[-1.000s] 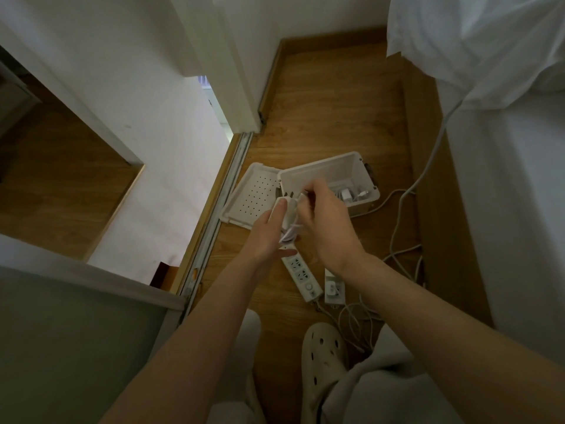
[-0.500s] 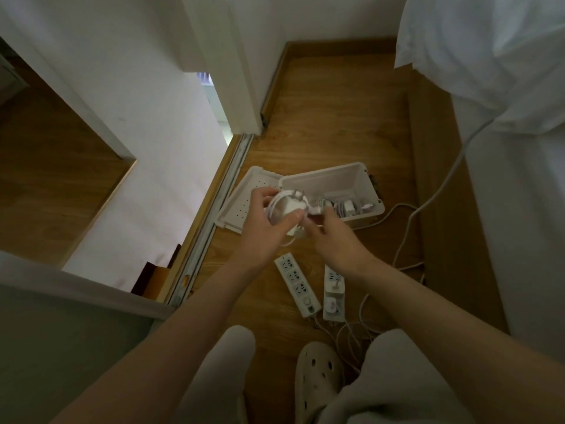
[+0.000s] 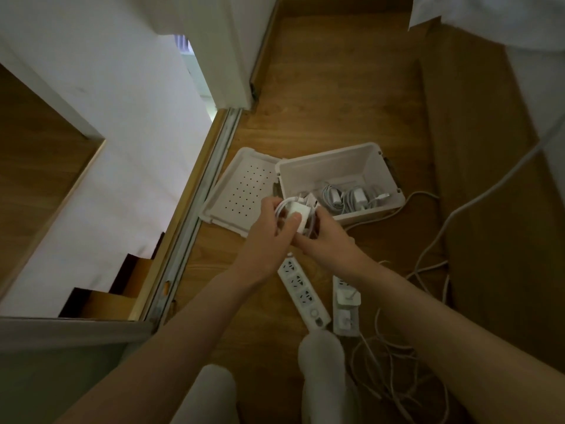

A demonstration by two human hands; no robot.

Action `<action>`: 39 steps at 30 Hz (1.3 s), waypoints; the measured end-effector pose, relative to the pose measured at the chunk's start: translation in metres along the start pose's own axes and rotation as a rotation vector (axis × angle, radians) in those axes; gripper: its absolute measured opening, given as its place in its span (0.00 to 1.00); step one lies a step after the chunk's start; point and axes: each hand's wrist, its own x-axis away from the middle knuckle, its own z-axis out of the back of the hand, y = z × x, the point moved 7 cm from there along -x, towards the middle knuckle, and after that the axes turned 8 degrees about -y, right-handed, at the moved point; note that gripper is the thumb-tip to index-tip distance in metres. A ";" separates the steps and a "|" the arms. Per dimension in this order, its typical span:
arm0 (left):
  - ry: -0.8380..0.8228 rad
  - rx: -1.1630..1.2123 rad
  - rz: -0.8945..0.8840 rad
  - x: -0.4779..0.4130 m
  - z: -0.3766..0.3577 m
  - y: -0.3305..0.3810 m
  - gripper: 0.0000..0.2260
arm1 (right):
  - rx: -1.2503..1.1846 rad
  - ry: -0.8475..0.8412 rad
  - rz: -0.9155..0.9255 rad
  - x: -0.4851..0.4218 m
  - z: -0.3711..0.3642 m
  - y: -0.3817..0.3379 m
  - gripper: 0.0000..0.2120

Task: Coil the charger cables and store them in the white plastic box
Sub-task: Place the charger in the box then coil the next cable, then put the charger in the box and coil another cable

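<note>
My left hand [image 3: 269,228] and my right hand [image 3: 325,237] together hold a white charger [image 3: 298,215] with its cable looped around it, just in front of the white plastic box [image 3: 312,175]. The box stands open on the wooden floor, and its perforated lid [image 3: 241,191] hangs out to the left. Coiled chargers and cables [image 3: 351,197] lie inside the box at its right side.
Two white power strips [image 3: 302,292] [image 3: 345,304] lie on the floor under my wrists. Loose white cables [image 3: 394,371] tangle at the lower right. A thick cable [image 3: 477,200] runs up toward the bed on the right. A sliding-door track [image 3: 195,215] borders the left.
The hands and the charger have moved slightly toward the box. The cable is now wound tighter around the charger. The camera has tilted, so the floor and feet sit lower.
</note>
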 end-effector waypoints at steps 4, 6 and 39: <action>-0.071 -0.171 0.005 -0.026 -0.018 -0.035 0.13 | 0.202 0.043 -0.059 -0.024 0.022 0.031 0.20; -0.082 -0.413 0.031 -0.042 -0.022 -0.057 0.16 | 0.340 0.091 -0.086 -0.040 0.040 0.047 0.22; 0.083 -0.882 -0.146 -0.110 -0.066 -0.155 0.14 | 1.450 0.109 -0.170 -0.208 0.068 0.116 0.24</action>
